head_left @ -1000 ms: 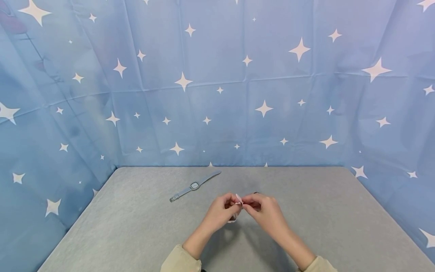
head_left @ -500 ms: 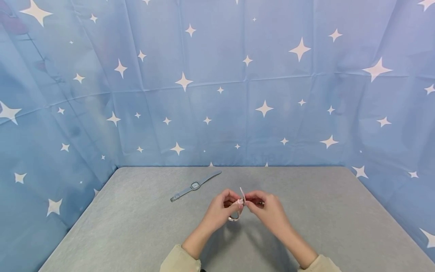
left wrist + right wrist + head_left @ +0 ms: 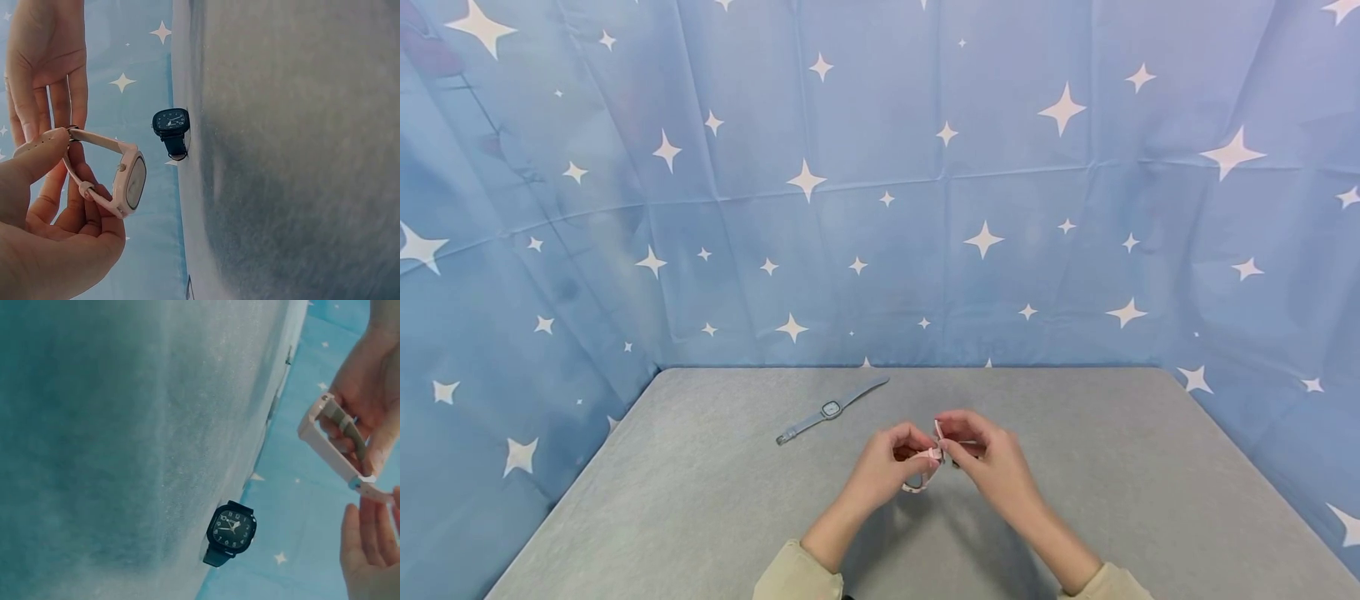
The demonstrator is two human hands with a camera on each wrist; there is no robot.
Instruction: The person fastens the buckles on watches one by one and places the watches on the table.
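A pink wristwatch (image 3: 135,184) hangs in the air between both hands, its strap bent into a loop. My left hand (image 3: 886,467) pinches the strap by the metal buckle (image 3: 73,132), thumb on top. My right hand (image 3: 988,454) pinches the strap's free end (image 3: 938,429) between thumb and fingers. In the left wrist view the left hand (image 3: 69,244) is nearest, with the right hand (image 3: 50,56) above. The right wrist view has the left hand (image 3: 375,387) at top and the right hand (image 3: 375,562) below.
On the grey table (image 3: 700,508) a light blue watch (image 3: 831,409) lies stretched out, left of the hands. A black watch (image 3: 231,528) also lies on the table; the right hand mostly hides it in the head view. A blue starry curtain (image 3: 880,208) stands behind.
The right hand has shifted slightly, and the strap end in its fingers has swung from leaning left to nearly upright. The left hand keeps its grip on the pink watch, whose case now shows more.
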